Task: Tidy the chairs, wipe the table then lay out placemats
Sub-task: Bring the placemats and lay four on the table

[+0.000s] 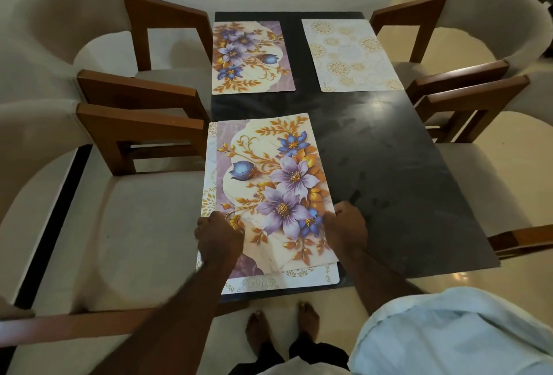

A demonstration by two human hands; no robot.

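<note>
Since the floral placemat (269,183) looks thin, light and bendy, edge grips suit it: left hand (220,237) and right hand (344,228) curl their fingers (341,213), apparently pinching its sides, at seven o'clock on the tabletop (389,165), atop another mat (269,281).

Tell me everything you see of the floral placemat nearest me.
The near floral placemat is a flat rectangle printed with purple and blue flowers and gold leaves on cream. It lies skewed on a pale gold-patterned mat that peeks out at left and front, on the near-left part of the dark table. The left hand grips its left edge, the right hand its right.
</note>
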